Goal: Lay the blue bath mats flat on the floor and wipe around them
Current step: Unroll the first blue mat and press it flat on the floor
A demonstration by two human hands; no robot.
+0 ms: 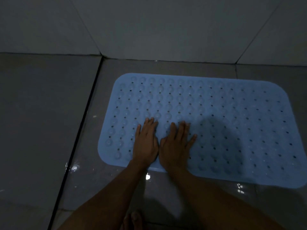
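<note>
A light blue bath mat (232, 117) with rows of small holes and round suction bumps lies flat on the grey tiled floor, close to the wall. My left hand (145, 141) rests palm down on the mat's near left part, fingers spread. My right hand (176, 145) lies palm down just beside it, thumbs nearly touching. Neither hand holds anything. Only one mat is in view.
The tiled wall (166, 27) rises right behind the mat. A dark groove (79, 130) runs diagonally through the floor left of the mat. The floor (103, 171) near the mat's front edge is glossy with wet glints. My toes (132, 219) show at the bottom edge.
</note>
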